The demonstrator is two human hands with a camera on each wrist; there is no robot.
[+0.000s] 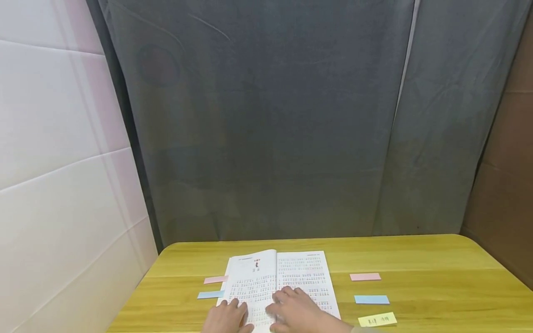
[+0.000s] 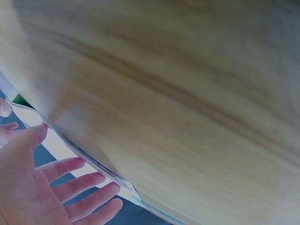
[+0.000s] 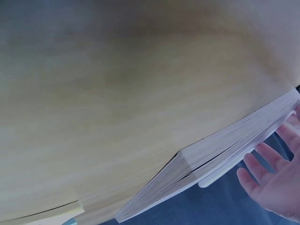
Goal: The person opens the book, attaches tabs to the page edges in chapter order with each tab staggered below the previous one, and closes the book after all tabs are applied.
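Open book [image 1: 278, 280] lies flat at the tabletop's [image 1: 437, 268] near-centre. Left hand [image 1: 226, 317] rests on the left page, right hand [image 1: 297, 311] across the gutter; both grips slack, fingers flat, holding nothing. Sticky notes [image 1: 371, 299] lie either side.

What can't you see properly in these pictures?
- Words in the book: too small in the head view.
- Writing on the yellow note: too small.
- Left hand and right hand: wrists cut off by the head view's bottom edge.
- Pages: both wrist views show only the book's edge, blurred.
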